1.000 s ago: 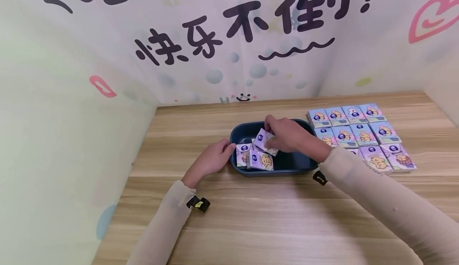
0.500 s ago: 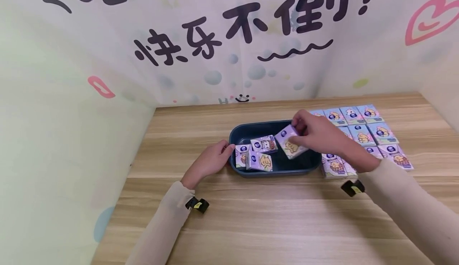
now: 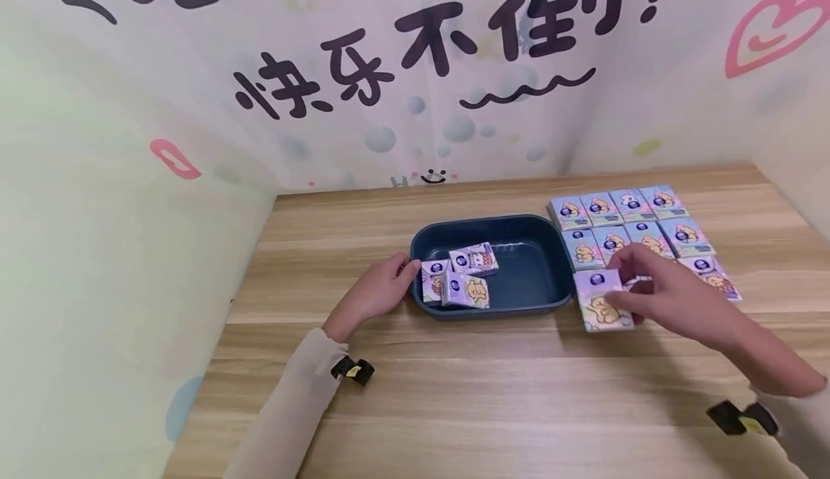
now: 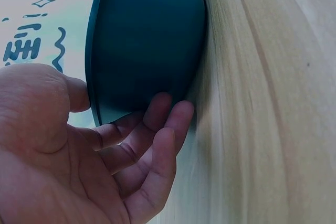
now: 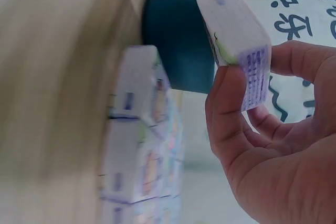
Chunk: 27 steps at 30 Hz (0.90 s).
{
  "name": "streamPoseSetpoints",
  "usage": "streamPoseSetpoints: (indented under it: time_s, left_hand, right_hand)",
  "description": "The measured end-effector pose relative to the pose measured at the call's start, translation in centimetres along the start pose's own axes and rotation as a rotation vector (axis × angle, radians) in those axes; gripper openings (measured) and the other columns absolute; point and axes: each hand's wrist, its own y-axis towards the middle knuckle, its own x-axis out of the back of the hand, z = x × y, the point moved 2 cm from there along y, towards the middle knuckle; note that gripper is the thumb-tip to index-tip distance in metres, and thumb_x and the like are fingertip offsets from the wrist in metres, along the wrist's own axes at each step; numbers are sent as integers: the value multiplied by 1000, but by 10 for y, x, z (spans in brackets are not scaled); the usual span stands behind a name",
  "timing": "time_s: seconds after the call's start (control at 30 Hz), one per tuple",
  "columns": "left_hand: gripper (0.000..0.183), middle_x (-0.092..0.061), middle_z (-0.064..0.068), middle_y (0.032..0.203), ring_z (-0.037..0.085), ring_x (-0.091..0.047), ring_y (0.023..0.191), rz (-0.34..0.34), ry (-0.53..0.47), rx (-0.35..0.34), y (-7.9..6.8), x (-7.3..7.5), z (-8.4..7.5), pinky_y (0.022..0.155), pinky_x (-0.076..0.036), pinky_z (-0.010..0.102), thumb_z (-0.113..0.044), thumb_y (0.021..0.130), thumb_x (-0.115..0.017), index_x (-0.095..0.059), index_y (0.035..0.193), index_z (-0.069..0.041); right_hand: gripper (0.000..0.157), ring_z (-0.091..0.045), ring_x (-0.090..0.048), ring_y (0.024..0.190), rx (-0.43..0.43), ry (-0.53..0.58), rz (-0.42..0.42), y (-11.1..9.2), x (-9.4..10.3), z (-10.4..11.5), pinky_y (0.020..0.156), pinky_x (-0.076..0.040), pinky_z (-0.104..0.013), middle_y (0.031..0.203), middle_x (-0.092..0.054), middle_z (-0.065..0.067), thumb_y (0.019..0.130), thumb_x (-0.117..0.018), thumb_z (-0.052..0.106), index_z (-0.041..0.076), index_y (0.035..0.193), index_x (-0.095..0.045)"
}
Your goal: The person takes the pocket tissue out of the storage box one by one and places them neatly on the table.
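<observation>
My right hand (image 3: 674, 302) pinches a purple tissue pack (image 3: 604, 306) between thumb and fingers, raised over the near row of packs to the right of the dark blue basin (image 3: 528, 299). The right wrist view shows the held pack's side with the gripping right hand (image 5: 273, 124). My left hand (image 3: 376, 292) holds the basin's left end. In the left wrist view the left hand (image 4: 105, 145) has its thumb at the rim and its curled fingers against the outer wall. Several purple tissue packs (image 3: 468, 290) lie loosely inside the basin's left half.
Rows of blue tissue packs (image 3: 625, 205) lie flat and close together right of the basin, with purple packs (image 3: 710, 274) in the near row. The wooden table (image 3: 454, 392) meets a printed white cloth wall (image 3: 363, 140) at the back.
My right hand has lifted the purple tissue pack out of the basin and carried it right, over the near row. My left hand stays at the basin's left end.
</observation>
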Motion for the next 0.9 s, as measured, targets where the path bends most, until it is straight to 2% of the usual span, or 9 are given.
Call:
streamPoseSetpoints:
  time_s: [0.17, 0.3, 0.4, 0.6, 0.9]
  left_hand:
    - [40, -67, 7, 95, 24, -61, 81, 8, 1, 0, 1, 0, 1, 70, -48, 36, -40, 120, -44, -66, 128, -8]
    - [40, -67, 7, 95, 24, -62, 83, 8, -6, 10, 1, 0, 2, 70, -48, 36, -41, 120, -45, -65, 129, -8]
    - [39, -67, 7, 96, 25, -62, 83, 9, -11, 17, 1, 0, 1, 71, -48, 36, -41, 120, -46, -65, 130, -8]
    - [39, -68, 7, 96, 25, -62, 83, 11, -14, 15, 1, 0, 2, 71, -48, 36, -41, 120, -46, -65, 129, -8]
    - [39, -67, 7, 95, 25, -61, 82, 6, -17, 14, 1, 0, 2, 70, -48, 37, -41, 120, -46, -65, 128, -8]
  right_hand:
    - [37, -19, -68, 83, -28, 27, 31, -23, -11, -21, 66, -61, -34, 113, -65, -13, 104, -75, 9, -1, 132, -53]
    - [35, -17, -68, 78, -20, 4, 43, -32, -22, -30, 65, -59, -33, 104, -66, -9, 101, -78, 8, 0, 127, -56]
    - [37, -17, -68, 77, -28, -43, 43, -33, -26, -34, 65, -58, -31, 103, -68, -7, 100, -81, 11, 1, 127, -58]
    - [42, -20, -67, 87, -67, -174, 29, -31, -26, -40, 68, -55, -29, 106, -71, -6, 99, -84, 19, 2, 126, -58]
    - [33, -16, -56, 75, 1, -334, -68, -28, -25, -34, 61, -47, -28, 90, -66, 2, 93, -89, 16, 6, 108, -62]
